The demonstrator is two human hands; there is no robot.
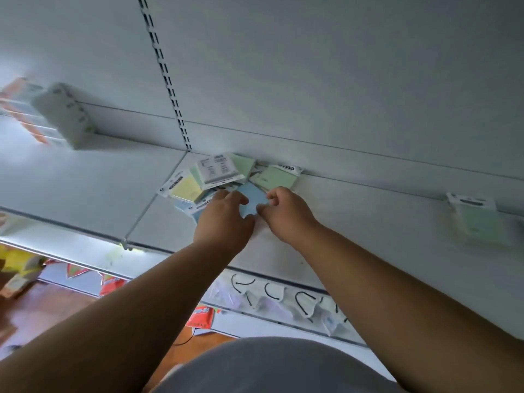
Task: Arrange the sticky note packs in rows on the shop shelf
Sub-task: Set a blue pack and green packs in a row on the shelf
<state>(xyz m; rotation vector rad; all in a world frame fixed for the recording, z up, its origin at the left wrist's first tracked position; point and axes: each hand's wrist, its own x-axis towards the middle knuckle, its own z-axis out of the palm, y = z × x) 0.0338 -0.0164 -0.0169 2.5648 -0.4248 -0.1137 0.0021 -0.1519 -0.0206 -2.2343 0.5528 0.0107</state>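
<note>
A loose heap of sticky note packs lies against the back wall of the grey shelf [368, 222]. In it are a yellow pack [185, 188], a pack lying label side up [217, 168], a green pack [276, 177] and a blue pack [252, 201]. My left hand [225, 219] and my right hand [286, 212] both grip the blue pack at the front of the heap, thumbs underneath and fingers on its edges. One more green pack [479, 219] leans alone against the back wall far to the right.
A grey box [66, 117] and orange-striped boxes [22, 109] stand on the shelf at the left. A slotted upright [167, 78] runs up the back wall. Below the shelf edge hang bagged goods [272, 302], red packets [201, 317] and yellow items [19, 262].
</note>
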